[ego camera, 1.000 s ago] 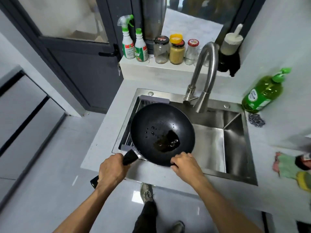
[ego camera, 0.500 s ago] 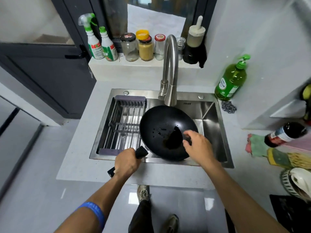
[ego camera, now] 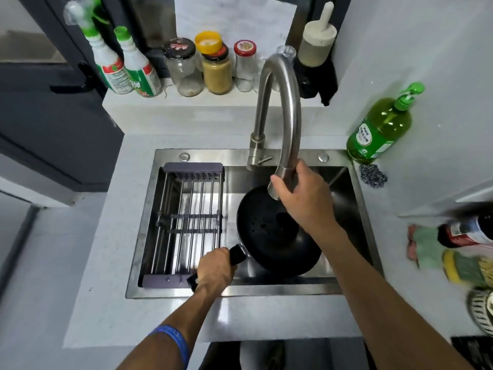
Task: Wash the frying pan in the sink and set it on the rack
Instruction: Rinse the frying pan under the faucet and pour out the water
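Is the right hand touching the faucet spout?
Touching. The head view shows the right hand wrapped around the lower end of the faucet spout, above the frying pan in the sink.

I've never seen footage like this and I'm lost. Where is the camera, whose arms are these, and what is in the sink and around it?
There is no machine here. A camera worn on a person's head looks forward and down, so the two bare arms are the wearer's own. The left hand grips the black handle of a dark frying pan, which sits in the steel sink. The right hand is wrapped around the spout end of the tall faucet, above the pan. No water is visibly running. A drying rack spans the sink's left part. On the counter to the right stand a green soap bottle and a steel scourer. Jars and spray bottles line the ledge behind.
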Demonstrator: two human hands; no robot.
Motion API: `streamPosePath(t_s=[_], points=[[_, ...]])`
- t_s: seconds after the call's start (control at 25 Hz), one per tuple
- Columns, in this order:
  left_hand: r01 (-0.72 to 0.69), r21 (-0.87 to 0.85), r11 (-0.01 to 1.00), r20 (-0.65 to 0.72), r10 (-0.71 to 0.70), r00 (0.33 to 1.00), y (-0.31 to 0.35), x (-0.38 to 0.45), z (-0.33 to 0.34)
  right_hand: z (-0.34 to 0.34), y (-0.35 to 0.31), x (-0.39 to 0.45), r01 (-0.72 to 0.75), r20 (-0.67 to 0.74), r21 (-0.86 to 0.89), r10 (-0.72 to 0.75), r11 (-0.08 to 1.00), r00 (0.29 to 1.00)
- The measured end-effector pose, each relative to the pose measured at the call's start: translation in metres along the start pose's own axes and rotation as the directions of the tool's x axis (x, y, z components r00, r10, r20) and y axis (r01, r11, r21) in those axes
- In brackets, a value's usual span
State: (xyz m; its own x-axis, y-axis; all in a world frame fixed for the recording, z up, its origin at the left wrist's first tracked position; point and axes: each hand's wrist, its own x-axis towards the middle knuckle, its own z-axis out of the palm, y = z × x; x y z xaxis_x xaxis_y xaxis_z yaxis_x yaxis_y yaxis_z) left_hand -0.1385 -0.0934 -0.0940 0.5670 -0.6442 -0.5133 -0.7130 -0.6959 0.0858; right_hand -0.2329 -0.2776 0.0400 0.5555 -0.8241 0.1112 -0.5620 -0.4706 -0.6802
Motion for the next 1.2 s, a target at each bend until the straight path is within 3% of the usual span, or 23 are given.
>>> streamPosePath(t_s=[0.2,0.4,0.56,0.64,0.72,0.8,0.92,1.04,1.12,1.2], points=[[0.017,0.003,1.0,0.041,-0.017,0.999,0.003,0.026,0.005,-0.023,0.047,0.034,-0.149,-0.171,-0.078,0.134,0.986,0.976],[0.045,-0.058,0.997,0.009,-0.045,0.999,0.014,0.041,0.029,-0.043,0.081,0.067,-0.115,-0.074,-0.028,0.113,0.993,0.991],[0.014,0.172,0.985,0.032,-0.02,0.999,0.022,0.039,0.047,-0.049,0.096,0.075,-0.065,-0.032,0.006,0.065,0.998,0.997],[0.02,0.188,0.982,0.065,-0.033,0.997,0.027,0.032,0.046,-0.049,0.097,0.076,-0.049,-0.029,0.04,0.05,0.998,0.998],[0.004,0.068,0.998,-0.009,-0.004,1.0,0.037,0.035,0.024,-0.048,0.096,0.075,-0.046,-0.014,0.058,0.047,0.997,0.999],[-0.112,-0.228,0.967,-0.25,0.053,0.967,0.057,0.059,-0.018,-0.046,0.099,0.075,-0.056,-0.005,0.062,0.056,0.997,0.998],[-0.381,-0.534,0.755,-0.474,0.106,0.874,0.096,0.11,-0.089,-0.043,0.1,0.074,-0.058,0.03,0.088,0.055,0.994,0.998],[-0.36,-0.676,0.644,-0.349,0.151,0.925,0.119,0.155,-0.129,-0.042,0.101,0.075,-0.086,0.037,0.107,0.082,0.991,0.996],[-0.278,-0.69,0.668,-0.261,0.128,0.957,0.118,0.169,-0.131,-0.041,0.102,0.074,-0.089,0.038,0.108,0.085,0.99,0.996],[-0.268,-0.674,0.688,-0.266,0.112,0.957,0.108,0.17,-0.122,-0.041,0.101,0.074,-0.102,0.038,0.102,0.099,0.99,0.994]])
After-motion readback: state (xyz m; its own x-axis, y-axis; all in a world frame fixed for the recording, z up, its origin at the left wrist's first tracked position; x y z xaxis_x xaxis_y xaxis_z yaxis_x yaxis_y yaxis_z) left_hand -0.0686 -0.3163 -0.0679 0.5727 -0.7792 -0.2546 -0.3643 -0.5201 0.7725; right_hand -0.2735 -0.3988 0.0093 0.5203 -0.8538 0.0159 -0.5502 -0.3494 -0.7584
